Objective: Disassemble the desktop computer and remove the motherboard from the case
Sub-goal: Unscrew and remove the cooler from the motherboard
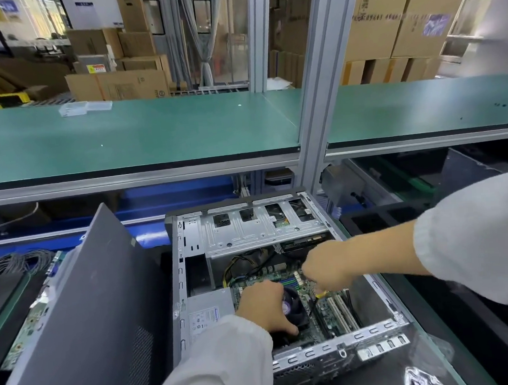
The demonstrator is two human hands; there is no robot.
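Note:
An open desktop case lies on its side on the bench in front of me. Inside it sits the green motherboard with a black CPU cooler fan. My left hand grips the fan from the left, fingers curled over its edge. My right hand reaches in from the right above the board, fingers curled round a thin tool with a yellow part showing below the fist. A silver power supply sits at the case's left side, and a metal drive cage spans the far end.
The removed dark side panel leans against the case's left. A circuit board and coiled cables lie further left. A green shelf runs above the bench, with an aluminium post rising behind the case. Black trays stand right.

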